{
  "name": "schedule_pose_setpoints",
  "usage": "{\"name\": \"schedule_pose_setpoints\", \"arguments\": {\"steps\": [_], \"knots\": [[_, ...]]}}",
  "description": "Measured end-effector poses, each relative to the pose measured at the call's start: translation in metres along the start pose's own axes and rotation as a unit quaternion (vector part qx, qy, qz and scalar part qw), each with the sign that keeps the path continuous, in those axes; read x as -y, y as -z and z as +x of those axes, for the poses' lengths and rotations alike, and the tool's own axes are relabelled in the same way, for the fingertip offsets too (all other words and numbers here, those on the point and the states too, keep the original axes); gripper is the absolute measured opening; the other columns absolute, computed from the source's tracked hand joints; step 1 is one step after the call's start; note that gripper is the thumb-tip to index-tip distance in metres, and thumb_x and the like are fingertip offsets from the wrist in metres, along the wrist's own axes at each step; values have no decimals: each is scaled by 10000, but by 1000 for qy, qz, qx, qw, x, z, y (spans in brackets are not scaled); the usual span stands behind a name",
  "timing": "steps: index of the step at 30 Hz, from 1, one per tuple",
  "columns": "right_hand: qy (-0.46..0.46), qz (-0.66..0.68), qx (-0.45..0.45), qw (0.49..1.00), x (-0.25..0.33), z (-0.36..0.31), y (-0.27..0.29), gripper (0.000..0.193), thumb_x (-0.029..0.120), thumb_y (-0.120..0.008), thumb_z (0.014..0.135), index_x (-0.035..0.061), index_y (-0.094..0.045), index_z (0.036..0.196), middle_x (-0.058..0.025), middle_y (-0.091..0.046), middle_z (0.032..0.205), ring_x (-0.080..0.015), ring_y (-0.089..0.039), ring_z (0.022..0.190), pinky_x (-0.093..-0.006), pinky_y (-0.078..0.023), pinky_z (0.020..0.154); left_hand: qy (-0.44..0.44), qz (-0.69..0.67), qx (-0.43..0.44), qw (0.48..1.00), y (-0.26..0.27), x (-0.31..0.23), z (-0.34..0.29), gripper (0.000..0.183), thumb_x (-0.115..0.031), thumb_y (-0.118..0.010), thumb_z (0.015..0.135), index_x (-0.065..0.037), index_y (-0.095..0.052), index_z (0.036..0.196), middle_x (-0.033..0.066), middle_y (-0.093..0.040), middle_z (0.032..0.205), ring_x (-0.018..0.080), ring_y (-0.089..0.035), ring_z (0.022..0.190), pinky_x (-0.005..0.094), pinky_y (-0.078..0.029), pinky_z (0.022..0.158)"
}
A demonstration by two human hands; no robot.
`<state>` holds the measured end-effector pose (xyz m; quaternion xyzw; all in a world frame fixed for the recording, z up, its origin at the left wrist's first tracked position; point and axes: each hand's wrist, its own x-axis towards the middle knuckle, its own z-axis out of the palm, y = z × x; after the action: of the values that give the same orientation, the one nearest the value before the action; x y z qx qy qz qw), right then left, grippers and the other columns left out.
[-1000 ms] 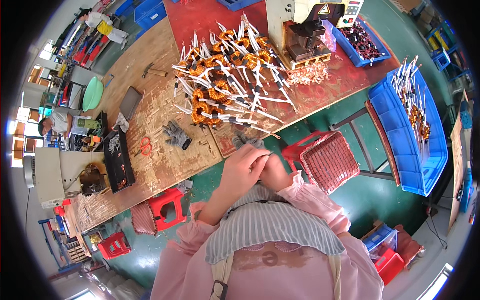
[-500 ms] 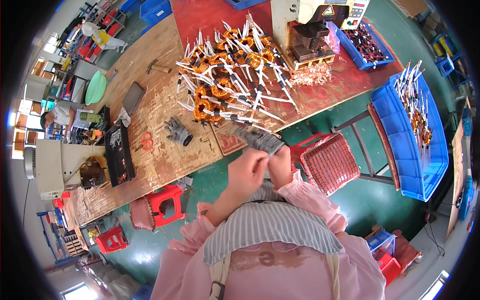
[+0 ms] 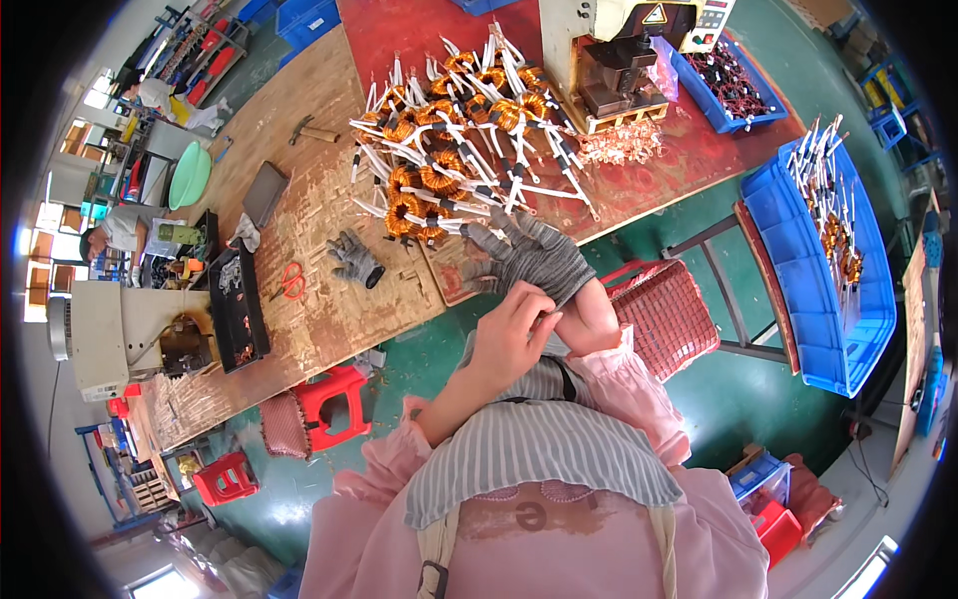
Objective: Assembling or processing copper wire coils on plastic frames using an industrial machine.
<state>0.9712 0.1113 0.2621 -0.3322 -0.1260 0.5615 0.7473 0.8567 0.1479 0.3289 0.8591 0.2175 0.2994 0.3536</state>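
- I see the grey knit glove (image 3: 561,270) on my right grip (image 3: 536,254), by the near edge of the counter (image 3: 317,220); its fingers spread, grasping nothing.
- My left grip (image 3: 513,334) seems pinched on the cuff, a sensible hold.
- I judge it light, soft, stretchy, hardly fragile.
- The wood looks worn; green floor (image 3: 733,404) lies near, a blue bin (image 3: 783,262) right.
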Motion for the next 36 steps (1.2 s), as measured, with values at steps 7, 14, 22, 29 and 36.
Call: {"name": "schedule_pose_setpoints", "arguments": {"steps": [7,14,22,29,36], "knots": [[172,-140,9,975,22,-5,-33,269,91,-423,847,-54,-514,1054,-83,-561,1035,-167,-550,866,-272,-438,766,179,-276,72,942,-6,-7,-8,113,-72,-539,817,-19,-445,782,48,-419,640,66,-410,522,219,-328,451],[92,45,-5,995,1,3,-17,349,265,-413,900,-20,-455,1097,-99,-540,1017,-192,-528,851,-322,-421,783,82,-163,101,978,-1,-13,-3,107,-60,-544,815,-18,-448,794,34,-424,671,74,-413,520,216,-338,470],[7,268,192,944,23,23,12,596,541,-295,862,5,-482,1043,-140,-542,1021,-282,-530,905,-366,-416,836,5,-118,142,983,-11,-16,-10,115,-83,-573,785,-33,-470,796,66,-463,682,154,-451,527,266,-351,466],[-15,331,64,941,54,13,-45,673,529,-328,858,-32,-374,1227,-241,-438,1194,-358,-425,1119,-431,-310,976,57,-156,177,970,-3,-21,-6,118,-102,-550,780,-46,-451,811,96,-496,720,250,-506,561,334,-388,494],[222,-20,-49,974,22,36,-27,577,494,-378,864,-37,-511,1044,-168,-535,1061,-255,-477,1029,-369,-326,962,37,-140,198,969,2,-10,-9,101,-86,-547,797,-40,-458,807,50,-470,705,136,-458,556,274,-352,480]]}}
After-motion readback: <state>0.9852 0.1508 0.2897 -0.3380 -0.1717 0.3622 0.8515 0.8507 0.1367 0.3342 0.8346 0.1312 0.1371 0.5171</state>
